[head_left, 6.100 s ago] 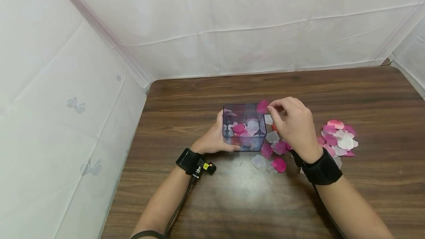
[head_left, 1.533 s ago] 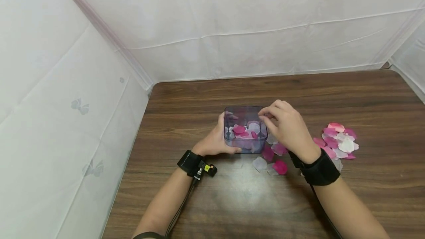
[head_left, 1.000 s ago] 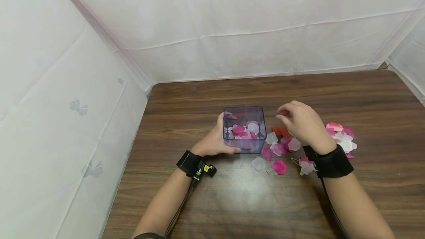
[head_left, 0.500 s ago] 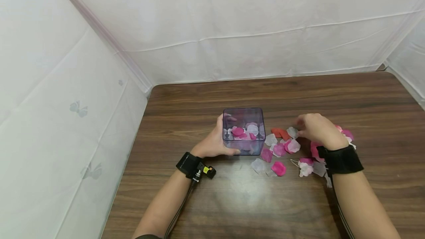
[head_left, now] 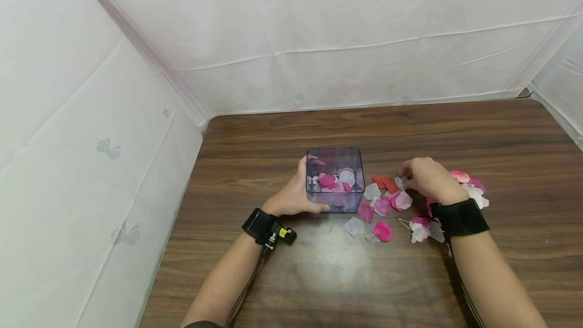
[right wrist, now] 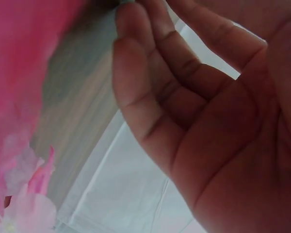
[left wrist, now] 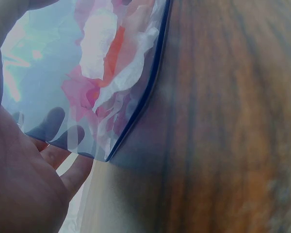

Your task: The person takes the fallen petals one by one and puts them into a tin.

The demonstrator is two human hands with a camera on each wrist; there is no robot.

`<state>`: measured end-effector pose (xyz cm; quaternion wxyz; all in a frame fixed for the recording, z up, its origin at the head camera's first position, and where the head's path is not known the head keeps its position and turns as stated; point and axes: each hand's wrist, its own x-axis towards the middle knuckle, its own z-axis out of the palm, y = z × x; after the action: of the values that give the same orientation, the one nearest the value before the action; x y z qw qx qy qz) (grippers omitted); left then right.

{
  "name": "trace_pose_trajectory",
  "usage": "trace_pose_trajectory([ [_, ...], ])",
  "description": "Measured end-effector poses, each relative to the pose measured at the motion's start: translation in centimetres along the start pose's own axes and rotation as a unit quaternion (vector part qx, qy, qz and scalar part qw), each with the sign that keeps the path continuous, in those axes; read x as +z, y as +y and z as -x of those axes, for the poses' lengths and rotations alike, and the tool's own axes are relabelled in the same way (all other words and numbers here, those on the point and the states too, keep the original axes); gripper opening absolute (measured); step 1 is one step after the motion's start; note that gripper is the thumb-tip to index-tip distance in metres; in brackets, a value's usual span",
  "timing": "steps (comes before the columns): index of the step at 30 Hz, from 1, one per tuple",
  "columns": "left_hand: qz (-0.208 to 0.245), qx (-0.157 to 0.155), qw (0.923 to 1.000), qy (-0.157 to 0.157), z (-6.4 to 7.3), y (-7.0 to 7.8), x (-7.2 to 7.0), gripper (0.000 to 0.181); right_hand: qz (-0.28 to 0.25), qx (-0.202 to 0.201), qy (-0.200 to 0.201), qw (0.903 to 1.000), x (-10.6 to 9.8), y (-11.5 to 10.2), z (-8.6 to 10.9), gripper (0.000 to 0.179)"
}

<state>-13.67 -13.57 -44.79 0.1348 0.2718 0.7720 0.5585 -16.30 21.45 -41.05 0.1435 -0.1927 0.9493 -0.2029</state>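
A see-through purple plastic box (head_left: pixel 334 201) with pink and white petals (head_left: pixel 327 180) inside stands toward the middle of the table. My left hand (head_left: pixel 291 194) grips its left side, thumb along the near wall and fingers behind. In the left wrist view, fingertips show through the clear wall (left wrist: pixel 43 87) beside the petals. My right hand (head_left: pixel 428 178) is over the table to the right of the box, its thumb and forefinger pinching a whitish petal (head_left: pixel 400 181). Orange-red petals (head_left: pixel 384 182) lie just left of those fingertips. The right wrist view shows curled fingers (right wrist: pixel 136 82), their tips partly cut off.
Loose pink and white petals (head_left: pixel 382 205) lie between the box and the right hand. A larger petal heap (head_left: pixel 473 191) sits partly behind the right wrist. Near it lies a small white flower (head_left: pixel 419 232) with a thin loop. White cloth walls (head_left: pixel 337 39) border the wooden table (head_left: pixel 255 135).
My right hand has left the box and moved right and down to the whitish petal, drawing slightly left in the last half second. My left hand still holds the box in place.
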Motion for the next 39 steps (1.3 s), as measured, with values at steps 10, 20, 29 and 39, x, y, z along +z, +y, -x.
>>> trace_pose_trajectory([
  [10,0.003,-0.008,1.0,-0.001,0.0,-0.2,0.0,0.114,0.0,-0.003,0.074,0.9973,-0.4,-0.3,0.2,0.01],
  [20,-0.002,-0.005,1.0,-0.005,0.1,-0.2,0.0,0.117,-0.004,-0.039,0.182,0.9826,-1.9,-3.6,1.5,0.018],
  [29,0.012,-0.007,0.9999,-0.006,0.0,-0.1,0.0,0.118,0.0,-0.101,0.308,0.946,-2.3,-8.5,2.9,0.02],
  [39,0.035,-0.015,0.9992,-0.012,0.2,1.7,-0.1,0.117,-0.012,-0.177,0.311,0.9337,-0.4,-12.1,2.2,0.023],
])
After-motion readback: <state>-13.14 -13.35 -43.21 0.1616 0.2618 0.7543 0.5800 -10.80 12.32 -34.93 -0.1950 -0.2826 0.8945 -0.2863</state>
